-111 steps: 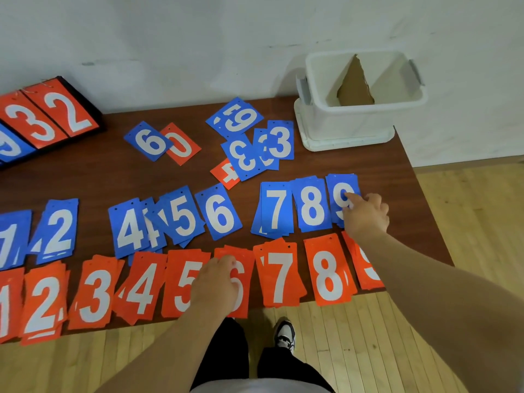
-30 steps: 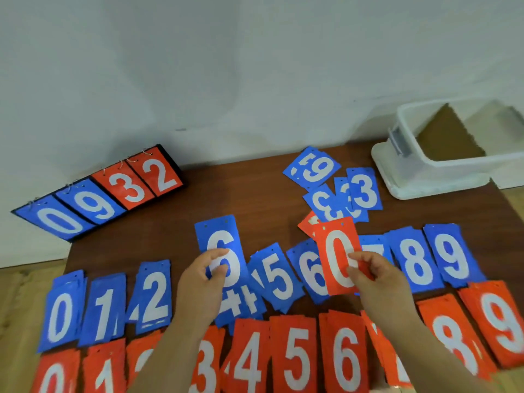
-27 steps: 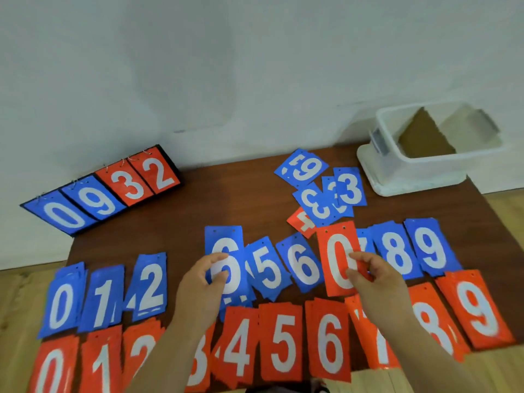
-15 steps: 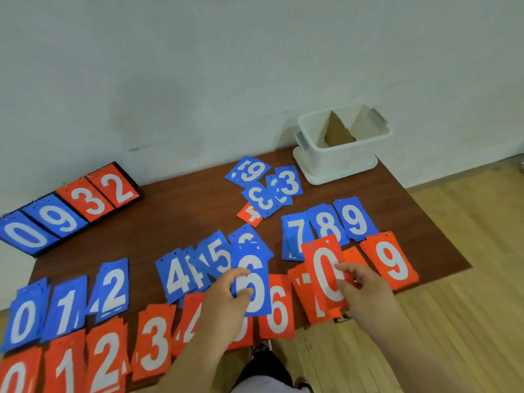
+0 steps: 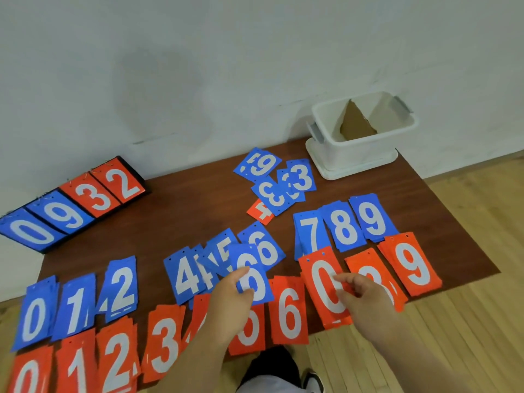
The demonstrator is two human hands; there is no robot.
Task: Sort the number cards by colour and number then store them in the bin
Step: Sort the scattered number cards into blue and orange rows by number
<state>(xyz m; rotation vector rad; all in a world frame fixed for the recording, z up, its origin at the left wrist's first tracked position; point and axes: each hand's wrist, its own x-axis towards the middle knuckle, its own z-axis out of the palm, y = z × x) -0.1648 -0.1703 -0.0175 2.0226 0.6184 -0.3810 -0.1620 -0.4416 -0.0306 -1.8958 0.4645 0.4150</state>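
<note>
My left hand (image 5: 229, 304) pinches a blue 6 card (image 5: 251, 272) above the blue 6 pile (image 5: 263, 245). My right hand (image 5: 365, 299) pinches a red 0 card (image 5: 323, 287) over the red 7 spot. Blue piles run along the brown table (image 5: 184, 211): blue 0 (image 5: 34, 316), blue 1 (image 5: 75, 304), blue 2 (image 5: 122, 287), blue 4 (image 5: 184, 273), blue 7 (image 5: 309, 234), blue 8 (image 5: 343, 225), blue 9 (image 5: 371, 217). Red piles lie in front, from red 0 (image 5: 28, 375) to red 9 (image 5: 412, 265). Unsorted blue 3 cards (image 5: 286, 185), a blue 9 card (image 5: 259, 164) and a red 4 card (image 5: 259, 211) lie further back.
A white bin (image 5: 363, 143) with a cardboard divider stands on its lid at the table's back right corner. A black flip scoreboard (image 5: 71, 205) showing 0 9 3 2 leans at the back left. The table's front edge sits under the red row; wooden floor lies beyond.
Each hand has picked up a card from the back of the table, the left a blue 6, the right a red 0, and brought it toward the sorted rows. The view has shifted.
</note>
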